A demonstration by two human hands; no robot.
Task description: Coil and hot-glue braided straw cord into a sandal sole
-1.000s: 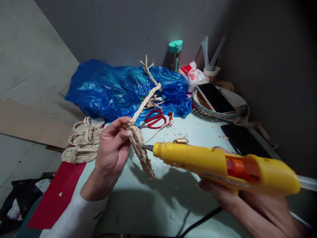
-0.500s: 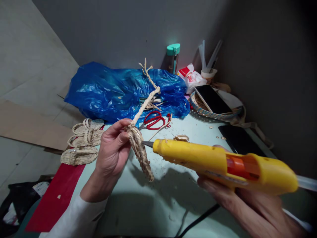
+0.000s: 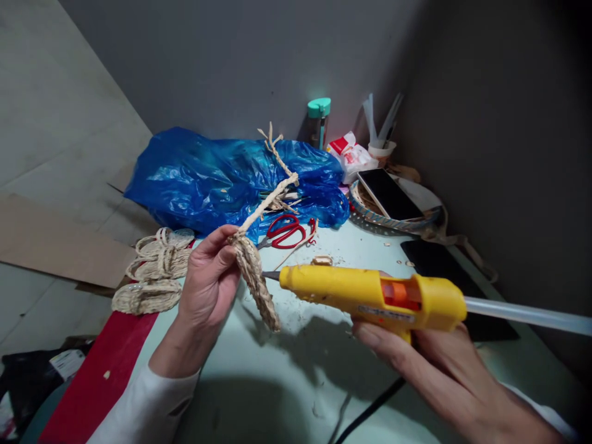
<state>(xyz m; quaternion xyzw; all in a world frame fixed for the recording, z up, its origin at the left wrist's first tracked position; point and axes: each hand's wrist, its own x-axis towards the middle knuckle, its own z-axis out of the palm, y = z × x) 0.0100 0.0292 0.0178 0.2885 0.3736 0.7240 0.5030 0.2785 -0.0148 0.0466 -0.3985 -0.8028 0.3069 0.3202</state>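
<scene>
My left hand [image 3: 206, 288] pinches a small woven straw piece [image 3: 255, 280] by its upper end, holding it above the pale green table [image 3: 296, 370]. A braided straw cord [image 3: 272, 194] runs up from it toward the blue bag. My right hand [image 3: 419, 361] grips a yellow hot glue gun [image 3: 370, 295] with a clear glue stick [image 3: 527, 313] sticking out of its back. The gun's metal nozzle touches the right edge of the woven piece.
A crumpled blue plastic bag [image 3: 222, 176] lies at the table's back, with red scissors [image 3: 285, 229] in front of it. Woven straw pieces [image 3: 155, 268] are stacked at the left. A phone [image 3: 386, 192] rests on a round tray; a teal-capped bottle [image 3: 318, 120] stands by the wall.
The glue gun has drawn back and looks smaller, with its glue stick now showing fully. The view has shifted slightly. The nozzle stays at the woven piece.
</scene>
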